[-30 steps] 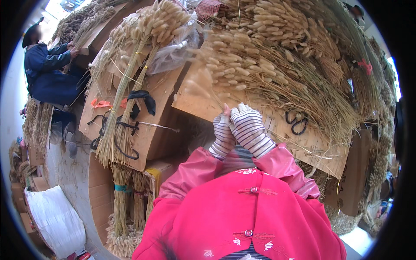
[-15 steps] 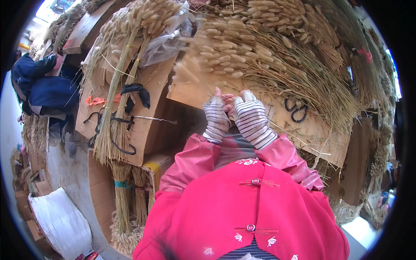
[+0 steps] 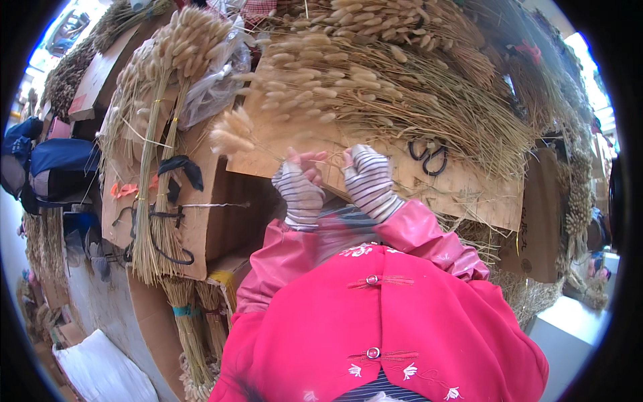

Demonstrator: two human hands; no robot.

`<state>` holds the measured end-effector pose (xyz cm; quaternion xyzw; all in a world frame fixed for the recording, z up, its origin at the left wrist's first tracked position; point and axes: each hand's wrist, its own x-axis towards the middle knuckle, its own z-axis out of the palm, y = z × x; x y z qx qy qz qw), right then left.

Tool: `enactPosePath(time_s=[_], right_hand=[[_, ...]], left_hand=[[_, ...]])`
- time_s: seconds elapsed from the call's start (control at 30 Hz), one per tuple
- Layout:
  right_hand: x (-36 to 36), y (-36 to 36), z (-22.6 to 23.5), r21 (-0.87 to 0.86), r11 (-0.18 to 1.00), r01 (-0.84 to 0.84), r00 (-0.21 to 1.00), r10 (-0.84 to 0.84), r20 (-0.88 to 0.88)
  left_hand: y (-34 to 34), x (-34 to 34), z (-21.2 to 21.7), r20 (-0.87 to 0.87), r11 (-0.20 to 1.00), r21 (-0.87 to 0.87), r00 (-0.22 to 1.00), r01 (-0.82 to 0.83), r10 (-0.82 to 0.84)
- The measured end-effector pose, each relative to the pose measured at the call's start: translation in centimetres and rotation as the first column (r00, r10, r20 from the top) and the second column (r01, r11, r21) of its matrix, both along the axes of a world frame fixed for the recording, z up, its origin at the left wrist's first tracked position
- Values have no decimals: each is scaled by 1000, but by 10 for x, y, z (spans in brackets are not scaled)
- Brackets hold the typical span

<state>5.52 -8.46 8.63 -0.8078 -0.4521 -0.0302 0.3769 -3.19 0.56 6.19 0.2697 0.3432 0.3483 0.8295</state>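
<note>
Stems point(image 3: 268, 144) are now pinched by the left hand point(image 3: 299, 191), their tufts swung to 10 o'clock; right hand point(image 3: 368, 181) closed alongside.

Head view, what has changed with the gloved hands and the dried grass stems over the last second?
Both hands have lifted slightly up the board. The left hand now pinches a thin stem whose fluffy heads stick out to the left; a second ago no such sprig showed there. The right hand stays close beside it at the stem. The heap of dried grass, the cardboard board and the black scissors lie as before.
</note>
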Motion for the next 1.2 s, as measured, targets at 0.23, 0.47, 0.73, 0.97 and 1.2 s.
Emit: enactPosePath(time_s=[0.23, 0.47, 0.73, 0.97, 1.2], right_hand=[[74, -63, 27, -952, 297, 74, 993, -110, 42], [98, -35, 38, -744, 666, 60, 998, -27, 56], [111, 15, -7, -576, 759, 304, 886, -4, 463], [84, 8, 1, -376, 919, 118, 845, 106, 524], [30, 8, 12, -390, 916, -97, 830, 290, 475]], left_hand=[[1, -7, -3, -26, 999, 31, 1000, 15, -14], [1, 1, -8, 41, 983, 163, 996, -87, 81], [6, -9, -5, 421, 979, -144, 904, 144, -70], [0, -1, -1, 127, 966, -240, 989, 98, -69], [5, 3, 0, 5, 993, -89, 997, 80, -80]])
